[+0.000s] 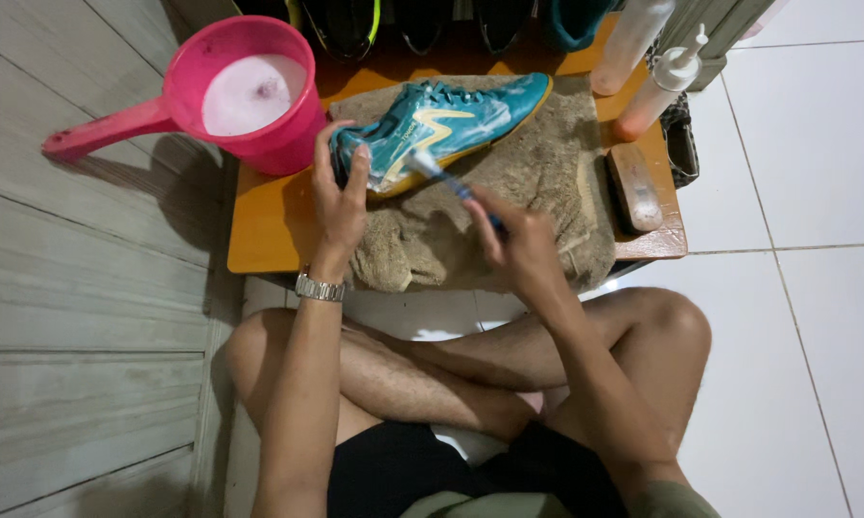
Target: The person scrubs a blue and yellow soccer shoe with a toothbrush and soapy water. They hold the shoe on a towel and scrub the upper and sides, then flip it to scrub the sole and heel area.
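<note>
Head view, left hand (339,197) fingers clamped on teal shoe (441,129) heel, right hand (513,240) fingers gripping toothbrush (446,177)

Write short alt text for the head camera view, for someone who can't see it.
A seated person's left hand steadies a teal shoe on a brown towel while the right hand holds a toothbrush against its side. A pink dipper of soapy water sits on the low orange table.
</note>
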